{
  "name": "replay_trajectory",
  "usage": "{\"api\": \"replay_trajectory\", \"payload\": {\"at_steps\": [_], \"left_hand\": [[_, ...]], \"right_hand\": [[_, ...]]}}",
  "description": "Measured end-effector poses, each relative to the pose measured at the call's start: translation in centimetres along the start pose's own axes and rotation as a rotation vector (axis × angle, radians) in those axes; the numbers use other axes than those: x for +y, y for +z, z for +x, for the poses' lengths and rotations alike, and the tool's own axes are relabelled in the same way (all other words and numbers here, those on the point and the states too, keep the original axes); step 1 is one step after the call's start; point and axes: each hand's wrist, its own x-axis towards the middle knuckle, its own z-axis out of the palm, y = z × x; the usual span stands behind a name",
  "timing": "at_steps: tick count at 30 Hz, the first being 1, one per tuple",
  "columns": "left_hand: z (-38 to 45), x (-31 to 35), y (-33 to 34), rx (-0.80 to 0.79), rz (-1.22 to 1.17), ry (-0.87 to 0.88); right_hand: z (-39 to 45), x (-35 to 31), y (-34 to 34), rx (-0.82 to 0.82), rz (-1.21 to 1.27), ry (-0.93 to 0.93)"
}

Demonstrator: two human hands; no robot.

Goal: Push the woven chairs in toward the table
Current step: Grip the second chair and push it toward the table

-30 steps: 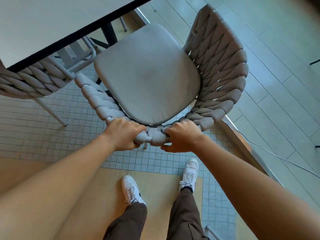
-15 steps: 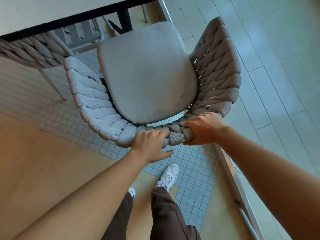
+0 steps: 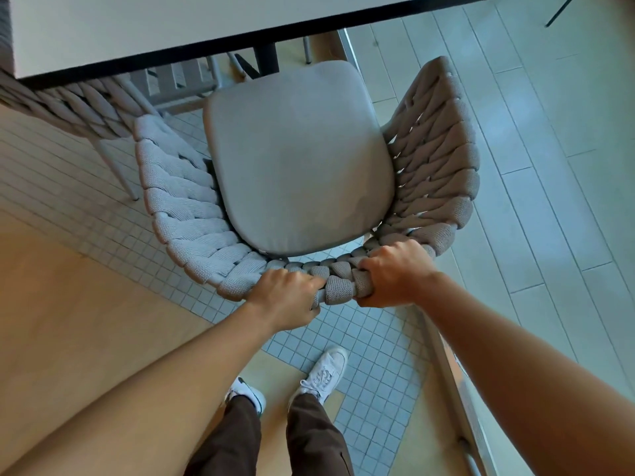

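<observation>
A woven chair (image 3: 192,214) with a thick grey rope back and a grey seat cushion (image 3: 295,159) stands right below me, facing the white table (image 3: 171,25). The cushion's front edge sits just short of the table's dark edge. My left hand (image 3: 283,297) grips the top of the backrest at its middle. My right hand (image 3: 395,273) grips the same rim just to the right. A second woven chair (image 3: 79,108) sits at the left, partly under the table.
A dark table leg (image 3: 266,60) stands just ahead of the cushion. The floor has small square tiles, wood panels at the left and long pale tiles at the right. A metal floor rail (image 3: 453,372) runs along my right. My feet are behind the chair.
The chair has turned to face the table more squarely and sits nearer its edge. My left hand went from resting loosely on the backrest to gripping it. I have stepped forward.
</observation>
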Motion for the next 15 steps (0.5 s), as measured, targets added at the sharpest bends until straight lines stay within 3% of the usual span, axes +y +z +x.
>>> {"api": "replay_trajectory", "payload": {"at_steps": [15], "left_hand": [[-1.8,0.0,0.6,-0.038,0.007,0.101]], "right_hand": [[-1.8,-2.5,2.0,0.012,0.003,0.109]]}}
